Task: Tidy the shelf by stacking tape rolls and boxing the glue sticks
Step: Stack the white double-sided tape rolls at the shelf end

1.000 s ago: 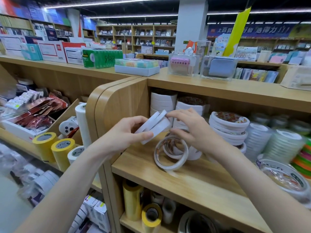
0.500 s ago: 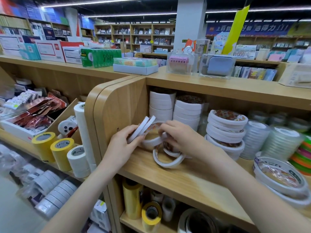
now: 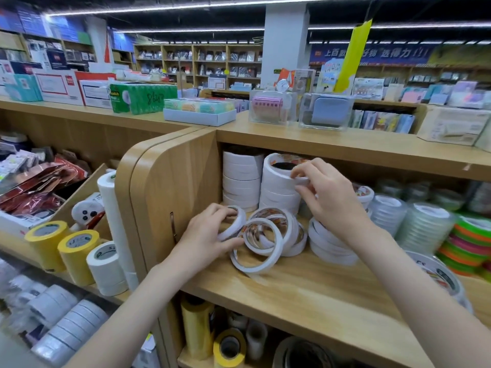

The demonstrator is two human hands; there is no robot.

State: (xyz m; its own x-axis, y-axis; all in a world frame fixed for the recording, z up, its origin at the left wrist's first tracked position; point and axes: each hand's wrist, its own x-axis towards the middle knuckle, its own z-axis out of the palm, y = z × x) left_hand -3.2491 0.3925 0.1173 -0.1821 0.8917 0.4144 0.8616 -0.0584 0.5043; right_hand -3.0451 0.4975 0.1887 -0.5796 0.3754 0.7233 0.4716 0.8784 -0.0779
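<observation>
On the wooden shelf (image 3: 305,293) the left hand (image 3: 204,237) curls round thin white tape rolls (image 3: 261,241) lying loose and tilted by the side panel. The right hand (image 3: 328,197) pinches the top roll (image 3: 281,172) of a white stack (image 3: 279,195) behind them, its grip clamped on the rim.

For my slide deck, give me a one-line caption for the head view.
Left hand holds thin tape rolls on the shelf while the right hand sets one atop a stack.

Loose rolls (image 3: 263,240) on shelf (image 3: 305,293) — stacks (image 3: 279,189) behind
</observation>
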